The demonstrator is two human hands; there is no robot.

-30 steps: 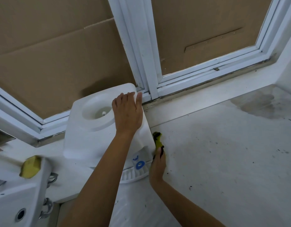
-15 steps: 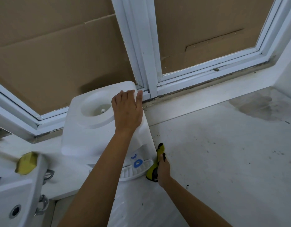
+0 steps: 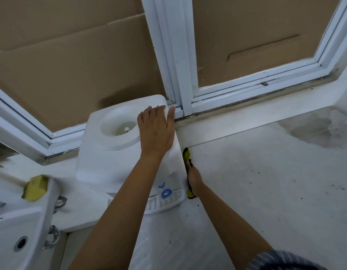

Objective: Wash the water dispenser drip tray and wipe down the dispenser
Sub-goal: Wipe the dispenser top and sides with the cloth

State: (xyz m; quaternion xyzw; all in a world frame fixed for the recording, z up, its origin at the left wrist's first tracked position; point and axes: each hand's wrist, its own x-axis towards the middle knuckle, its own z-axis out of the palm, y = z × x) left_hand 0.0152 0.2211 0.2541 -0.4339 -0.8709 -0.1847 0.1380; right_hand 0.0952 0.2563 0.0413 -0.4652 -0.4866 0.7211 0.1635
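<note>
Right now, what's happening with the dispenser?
A person is wiping the white water dispenser. The left hand lies flat on its top, steadying it, while the right hand presses a yellow sponge against its right side. The drip tray sits in place at the front. Another yellow sponge rests on the sink at the left.

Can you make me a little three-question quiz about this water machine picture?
1. True or false: the left hand lies flat on top of the dispenser.
2. What colour is the sponge in the right hand?
3. Where is the drip tray? A) in the sink B) still on the dispenser's front C) on the windowsill

Key: 1 true. 2 yellow. 3 B.
</note>
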